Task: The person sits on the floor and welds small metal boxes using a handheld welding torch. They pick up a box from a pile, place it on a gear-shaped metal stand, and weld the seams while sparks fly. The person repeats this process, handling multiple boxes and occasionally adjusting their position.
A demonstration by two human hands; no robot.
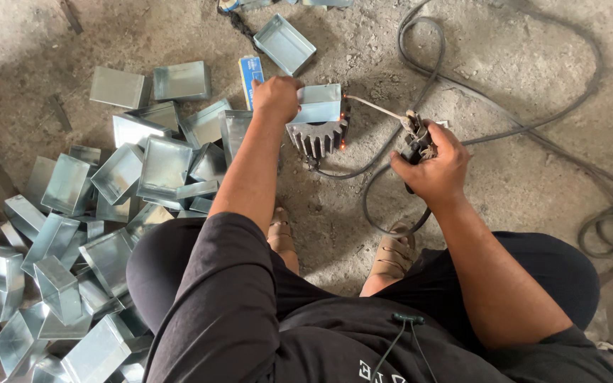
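Left hand: the left hand (276, 98) was clamped on a metal box (318, 103), pressing it down on top of a gear (318, 136).
Right hand: the right hand (434, 168) was closed around an electrode holder (416, 142), whose rod (374, 107) reached to the box's right edge.
Box: it sat on the gear, on the concrete floor (505, 177) just ahead of the person's feet; a small orange glow showed at its right corner, where the rod tip met it.
Cable: a black cable (533, 128) ran from the holder and looped across the floor to the right.
Pile: many similar metal boxes (108, 213) lay heaped to the left, close to the left knee.
Tray: 1 open box (284, 44) lay apart, beyond the gear.
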